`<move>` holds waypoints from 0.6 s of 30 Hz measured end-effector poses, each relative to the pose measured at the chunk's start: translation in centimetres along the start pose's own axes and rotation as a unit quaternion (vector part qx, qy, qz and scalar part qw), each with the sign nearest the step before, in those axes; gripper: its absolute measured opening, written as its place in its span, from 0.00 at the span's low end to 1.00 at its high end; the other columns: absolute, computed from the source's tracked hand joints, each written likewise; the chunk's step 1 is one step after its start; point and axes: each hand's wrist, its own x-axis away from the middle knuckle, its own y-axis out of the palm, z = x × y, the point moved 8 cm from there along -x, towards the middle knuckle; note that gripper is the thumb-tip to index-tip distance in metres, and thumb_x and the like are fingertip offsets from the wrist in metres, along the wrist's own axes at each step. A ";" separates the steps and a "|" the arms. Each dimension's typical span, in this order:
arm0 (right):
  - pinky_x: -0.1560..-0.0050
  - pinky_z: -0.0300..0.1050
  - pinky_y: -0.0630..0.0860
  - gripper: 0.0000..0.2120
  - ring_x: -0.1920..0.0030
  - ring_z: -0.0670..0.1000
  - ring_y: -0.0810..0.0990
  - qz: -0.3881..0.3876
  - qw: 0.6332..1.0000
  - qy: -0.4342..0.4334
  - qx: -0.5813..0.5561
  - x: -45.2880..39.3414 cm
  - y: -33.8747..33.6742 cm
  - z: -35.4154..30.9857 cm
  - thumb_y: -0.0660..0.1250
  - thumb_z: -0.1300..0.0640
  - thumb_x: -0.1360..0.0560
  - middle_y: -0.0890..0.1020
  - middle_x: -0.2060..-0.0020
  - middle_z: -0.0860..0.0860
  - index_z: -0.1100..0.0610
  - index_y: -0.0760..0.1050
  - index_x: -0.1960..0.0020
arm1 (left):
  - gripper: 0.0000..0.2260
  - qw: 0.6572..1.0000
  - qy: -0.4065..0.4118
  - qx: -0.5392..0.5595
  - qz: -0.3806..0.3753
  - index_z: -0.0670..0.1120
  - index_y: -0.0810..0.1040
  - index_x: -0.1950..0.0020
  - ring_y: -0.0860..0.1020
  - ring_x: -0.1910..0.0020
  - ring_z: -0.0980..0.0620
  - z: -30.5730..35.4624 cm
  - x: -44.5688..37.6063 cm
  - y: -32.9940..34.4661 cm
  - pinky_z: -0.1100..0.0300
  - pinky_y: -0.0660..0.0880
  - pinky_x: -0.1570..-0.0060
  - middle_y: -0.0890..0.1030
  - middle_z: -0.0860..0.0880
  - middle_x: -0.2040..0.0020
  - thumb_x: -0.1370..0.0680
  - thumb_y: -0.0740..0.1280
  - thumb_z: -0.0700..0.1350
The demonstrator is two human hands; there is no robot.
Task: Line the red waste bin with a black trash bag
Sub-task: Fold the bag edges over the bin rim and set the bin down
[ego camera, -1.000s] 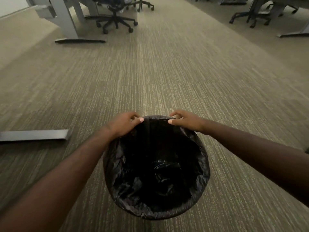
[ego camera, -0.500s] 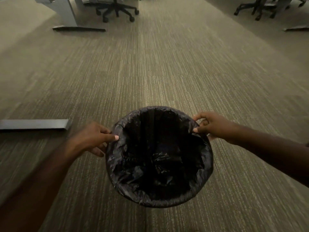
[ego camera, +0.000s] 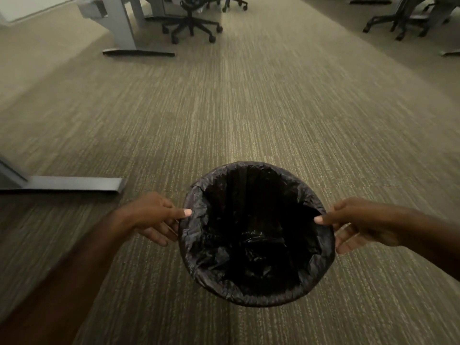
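Note:
A black trash bag (ego camera: 254, 245) fills a round bin standing on the carpet and is folded over the whole rim, so none of the bin's red surface shows. My left hand (ego camera: 155, 217) pinches the bag-covered rim on the left side, thumb on top. My right hand (ego camera: 358, 224) grips the rim on the right side the same way, with fingers under the edge. The bag hangs crumpled down inside the bin.
A grey desk foot (ego camera: 72, 184) lies on the carpet to the left of the bin. Another desk leg (ego camera: 124, 28) and an office chair (ego camera: 191, 21) stand at the far left, more chairs (ego camera: 403, 18) at the far right. Striped carpet (ego camera: 249, 108) stretches ahead.
Both hands slid from the far edge of the rim round to its left and right sides and now grip there. The view has tilted and shifted slightly.

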 end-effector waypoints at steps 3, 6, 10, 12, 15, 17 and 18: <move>0.56 0.53 0.85 0.12 0.61 0.58 0.86 -0.001 1.000 -0.002 -0.031 -0.1 0.7 0.3 0.71 0.64 0.24 0.87 0.52 0.65 0.67 0.79 0.42 | 0.14 1.000 0.001 0.026 -0.003 0.34 0.82 0.47 0.87 0.61 0.43 -0.6 -0.1 0.5 0.51 0.84 0.62 0.86 0.35 0.53 0.22 0.71 0.46; 0.64 0.49 0.85 0.11 0.63 0.56 0.87 0.017 0.999 -0.015 -0.043 -0.5 0.8 -0.5 0.69 0.66 0.24 0.87 0.54 0.64 0.68 0.79 0.42 | 0.10 0.997 0.002 0.073 0.001 0.35 0.80 0.50 0.86 0.65 0.46 -1.3 -0.1 0.6 0.52 0.84 0.63 0.85 0.37 0.57 0.21 0.69 0.43; 0.62 0.48 0.85 0.12 0.57 0.58 0.87 0.024 0.998 -0.044 -0.030 -1.3 1.1 -3.1 0.70 0.65 0.24 0.87 0.50 0.64 0.66 0.80 0.41 | 0.09 0.995 -0.008 0.095 0.014 0.37 0.80 0.53 0.86 0.64 0.45 -2.7 0.3 -0.4 0.50 0.84 0.61 0.86 0.39 0.60 0.20 0.67 0.43; 0.60 0.48 0.85 0.11 0.55 0.57 0.86 0.025 0.998 -0.063 -0.013 -1.8 1.6 -4.9 0.70 0.65 0.24 0.87 0.50 0.63 0.65 0.80 0.42 | 0.09 0.994 -0.012 0.103 0.023 0.37 0.80 0.53 0.86 0.64 0.45 -3.4 0.8 -1.2 0.50 0.84 0.60 0.86 0.39 0.59 0.20 0.67 0.43; 0.63 0.46 0.84 0.10 0.59 0.54 0.87 0.016 0.996 -0.090 0.004 -2.8 3.0 -7.8 0.70 0.64 0.23 0.88 0.53 0.61 0.64 0.81 0.43 | 0.10 0.990 -0.009 0.127 0.058 0.35 0.80 0.50 0.85 0.66 0.46 -4.6 1.6 -3.1 0.52 0.84 0.64 0.84 0.38 0.58 0.20 0.67 0.43; 0.64 0.45 0.84 0.10 0.60 0.53 0.87 0.017 0.994 -0.106 0.016 -3.9 4.2 -10.0 0.70 0.64 0.23 0.88 0.54 0.60 0.65 0.80 0.43 | 0.11 0.984 -0.009 0.147 0.100 0.34 0.80 0.48 0.85 0.68 0.47 -5.5 2.0 -5.0 0.53 0.83 0.68 0.84 0.38 0.57 0.20 0.67 0.43; 0.63 0.46 0.84 0.09 0.61 0.53 0.87 0.022 0.993 -0.115 0.024 -4.5 4.9 -11.2 0.71 0.64 0.24 0.88 0.56 0.60 0.65 0.80 0.44 | 0.11 0.980 -0.011 0.158 0.123 0.34 0.80 0.48 0.85 0.69 0.47 -5.9 2.2 -6.1 0.54 0.83 0.69 0.84 0.39 0.57 0.20 0.67 0.42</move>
